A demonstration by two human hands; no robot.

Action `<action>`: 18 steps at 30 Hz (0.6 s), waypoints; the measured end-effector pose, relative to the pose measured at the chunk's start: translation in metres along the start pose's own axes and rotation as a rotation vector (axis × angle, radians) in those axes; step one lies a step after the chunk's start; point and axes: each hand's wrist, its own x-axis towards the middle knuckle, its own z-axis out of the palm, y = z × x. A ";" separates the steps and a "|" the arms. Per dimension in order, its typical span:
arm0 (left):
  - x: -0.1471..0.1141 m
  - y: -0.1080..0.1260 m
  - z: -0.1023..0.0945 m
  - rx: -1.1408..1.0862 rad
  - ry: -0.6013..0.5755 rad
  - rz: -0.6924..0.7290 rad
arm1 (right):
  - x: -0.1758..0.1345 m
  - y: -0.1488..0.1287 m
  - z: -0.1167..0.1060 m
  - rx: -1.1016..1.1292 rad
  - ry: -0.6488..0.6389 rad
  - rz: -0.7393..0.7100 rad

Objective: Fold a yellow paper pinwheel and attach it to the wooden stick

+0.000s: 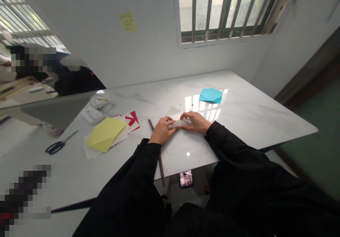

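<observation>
Between my two hands is a sheet of white paper (pixel 174 112), partly folded, its far part rising above the marble-patterned table (pixel 247 106). My left hand (pixel 162 130) grips its left side, fingers closed. On the right side my right hand (pixel 195 121) pinches the same sheet with thumb and fingers. A thin dark brown stick (pixel 160 162) runs under my left forearm and sticks out over the table's front edge. Farther back to the right lies a folded blue paper (pixel 210 95). The fingers hide part of the white sheet.
At left lie yellow paper (pixel 106 134), white sheets, red cut paper (pixel 133 119), scissors (pixel 57 146) and a white cable (pixel 101 102). A phone (pixel 186 179) rests below the table edge. A barred window (pixel 225 10) and a yellow note (pixel 129 22) are on the wall.
</observation>
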 end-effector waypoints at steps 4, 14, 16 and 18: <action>0.001 0.000 -0.001 -0.018 -0.007 -0.015 | 0.000 0.001 -0.005 0.025 -0.032 -0.004; 0.000 0.003 -0.002 -0.057 0.007 -0.050 | -0.002 0.010 -0.015 0.127 -0.051 -0.016; 0.001 0.003 -0.003 -0.066 0.008 -0.048 | -0.002 0.009 -0.018 0.127 -0.063 -0.019; 0.001 0.003 -0.003 -0.071 0.005 -0.048 | -0.002 0.008 -0.021 0.134 -0.077 -0.027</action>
